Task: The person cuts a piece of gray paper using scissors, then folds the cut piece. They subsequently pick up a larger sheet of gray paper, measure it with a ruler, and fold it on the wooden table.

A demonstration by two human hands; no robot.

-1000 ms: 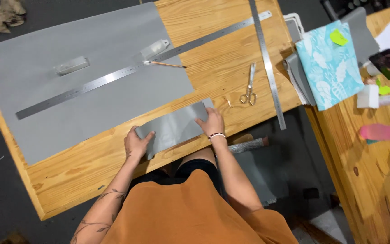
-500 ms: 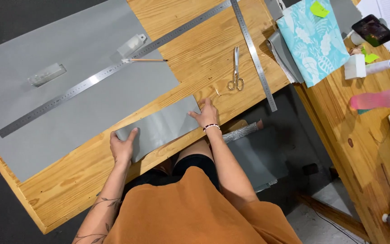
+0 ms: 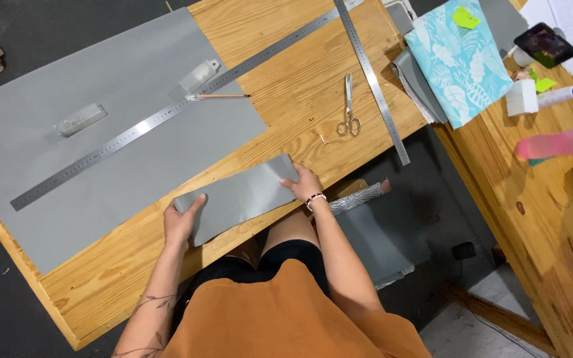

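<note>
Both hands — left hand, right hand — had stayed flat on the ends of the grey strip, which remained at the near tabletop edge; only the view shifted — smoothing continued.

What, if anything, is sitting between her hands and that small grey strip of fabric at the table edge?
Nothing visible. The left hand rests flat on the left end of the grey strip, and the right hand presses on its right end. The scissors, pencil and long ruler lie farther up the table, well apart.
</note>
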